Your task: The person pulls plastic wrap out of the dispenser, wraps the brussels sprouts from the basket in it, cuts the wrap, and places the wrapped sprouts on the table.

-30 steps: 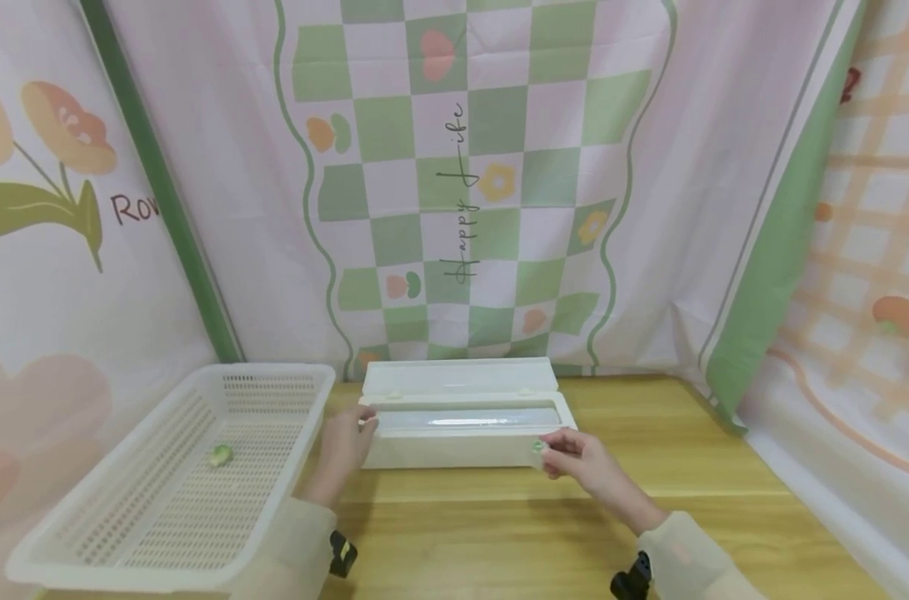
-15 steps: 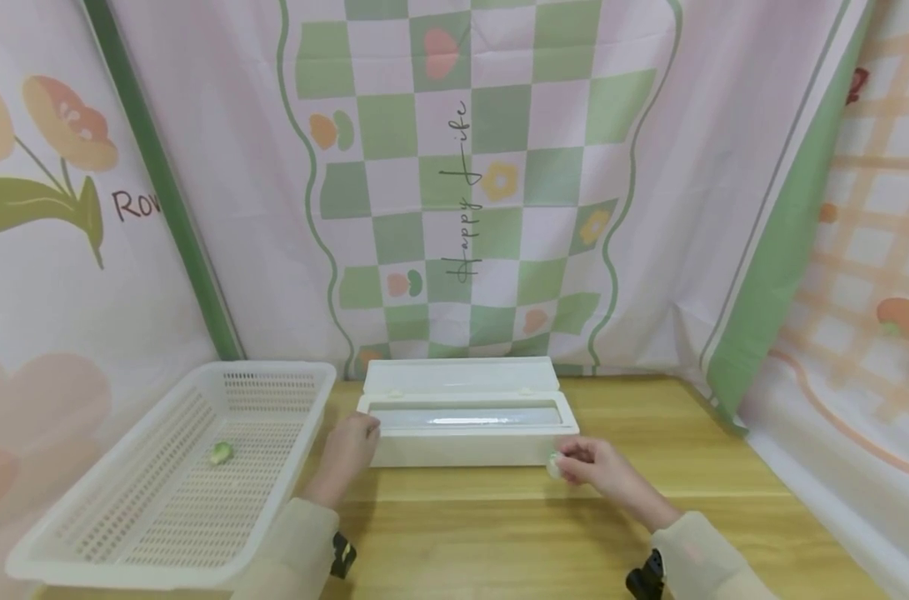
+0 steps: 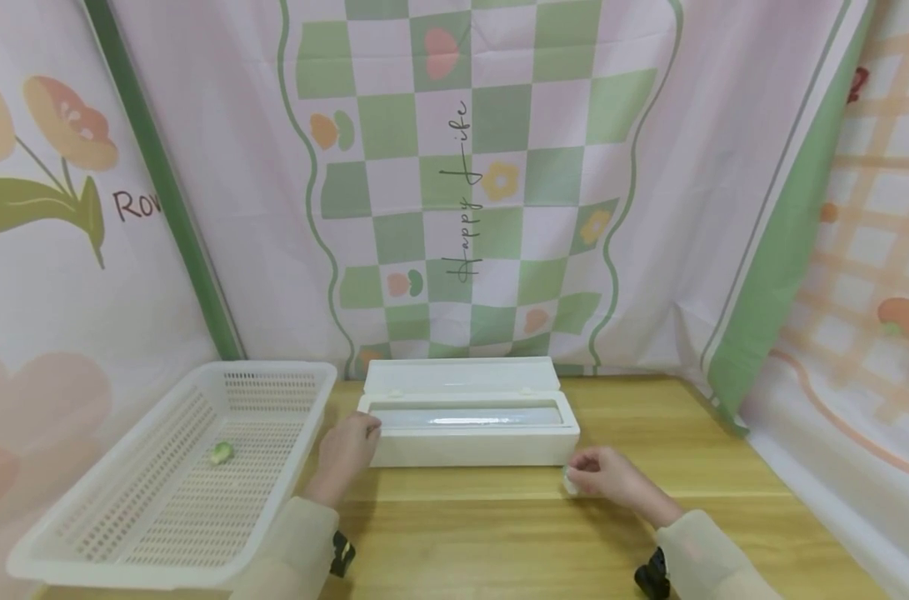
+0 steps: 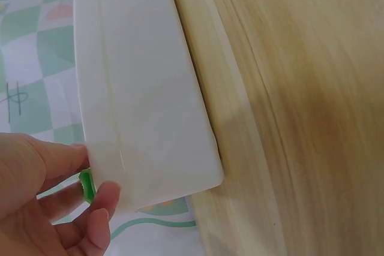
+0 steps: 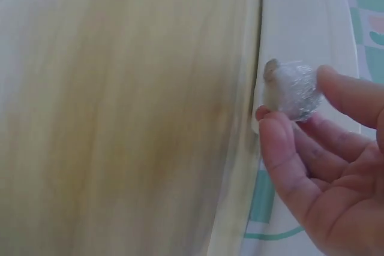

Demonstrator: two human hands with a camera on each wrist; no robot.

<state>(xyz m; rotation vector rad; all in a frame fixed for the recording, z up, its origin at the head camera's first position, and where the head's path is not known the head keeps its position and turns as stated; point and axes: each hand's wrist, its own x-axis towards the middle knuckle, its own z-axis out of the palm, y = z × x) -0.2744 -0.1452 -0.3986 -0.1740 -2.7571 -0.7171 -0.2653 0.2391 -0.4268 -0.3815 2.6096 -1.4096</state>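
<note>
My right hand (image 3: 611, 479) pinches a small Brussels sprout (image 5: 294, 91) wrapped in crinkled clear film, with its brownish stem end showing in the right wrist view. It hovers just off the right front corner of a white cling film dispenser box (image 3: 472, 451). A shiny roll of film (image 3: 465, 418) lies in the box, whose lid (image 3: 460, 377) stands raised at the back. At the box's left end, my left hand (image 3: 345, 454) grips the corner with thumb and fingers. A bright green piece (image 4: 87, 185) shows between those fingers in the left wrist view.
To the left stands a white perforated plastic basket (image 3: 292, 492); a pale green Brussels sprout (image 3: 222, 452) lies in it. The wooden table (image 3: 461, 542) runs back to a printed cloth curtain (image 3: 461, 208), with more cloth at both sides.
My right hand has moved right and a little nearer, carrying the wrapped sprout from the box's front face to beyond its right corner. The left hand stays almost where it was.
</note>
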